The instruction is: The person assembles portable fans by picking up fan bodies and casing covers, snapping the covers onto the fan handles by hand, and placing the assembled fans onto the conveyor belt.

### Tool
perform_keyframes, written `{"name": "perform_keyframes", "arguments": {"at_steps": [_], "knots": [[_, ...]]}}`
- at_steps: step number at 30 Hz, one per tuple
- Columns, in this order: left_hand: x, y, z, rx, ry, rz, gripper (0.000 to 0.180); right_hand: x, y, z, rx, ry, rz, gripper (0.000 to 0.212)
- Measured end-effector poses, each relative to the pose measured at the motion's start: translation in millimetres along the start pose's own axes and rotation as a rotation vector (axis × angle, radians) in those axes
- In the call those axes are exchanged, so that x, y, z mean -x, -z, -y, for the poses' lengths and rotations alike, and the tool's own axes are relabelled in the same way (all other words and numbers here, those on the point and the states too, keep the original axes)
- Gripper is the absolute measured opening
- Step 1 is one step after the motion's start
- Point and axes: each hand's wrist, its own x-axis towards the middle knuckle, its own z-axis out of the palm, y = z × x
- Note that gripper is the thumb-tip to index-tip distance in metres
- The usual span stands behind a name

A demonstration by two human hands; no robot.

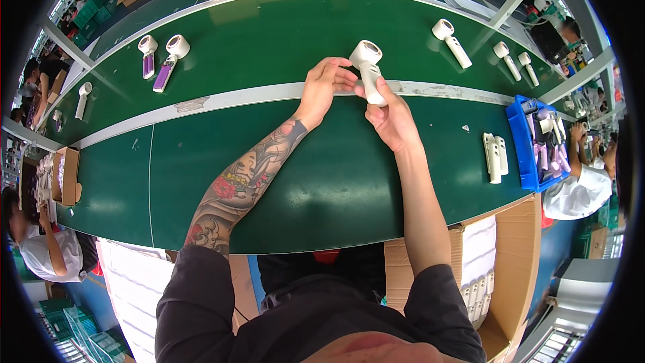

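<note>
My right hand (396,121) grips the handle of a white handheld fan (368,70), its round head pointing away from me. The fan is over the pale strip between the green belt and the near green tabletop. Just left of the fan is my left hand (321,87), fingers stretched out and apart; their tips come close to the handle, and I cannot tell if they touch it. On the belt to the left lie two fans with purple-lined open handles (166,74). A closed white fan (453,44) lies on the belt to the right.
White handle shells (495,159) lie on the right of the tabletop, beside a blue bin (521,141) of purple and white parts. Smaller fans (507,60) sit farther along the belt. An open cardboard box (527,255) stands below right. Co-workers (578,191) sit at both sides.
</note>
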Motion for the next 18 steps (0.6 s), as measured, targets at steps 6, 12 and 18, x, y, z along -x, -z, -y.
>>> {"name": "perform_keyframes", "arguments": {"at_steps": [6,12,18], "knots": [[-0.7,0.3,0.1,0.055,-0.023,-0.084,0.031,-5.8,-16.3,-7.2,0.323,0.376,-0.623,0.043],[-0.5,3.8,2.7,0.094,-0.022,-0.102,0.025,-2.3,-8.4,-6.0,0.428,0.375,-0.645,0.04],[-2.0,-0.4,7.2,-0.088,-0.07,-0.07,0.023,1.6,-1.7,-5.5,0.529,0.361,-0.617,0.03]]}}
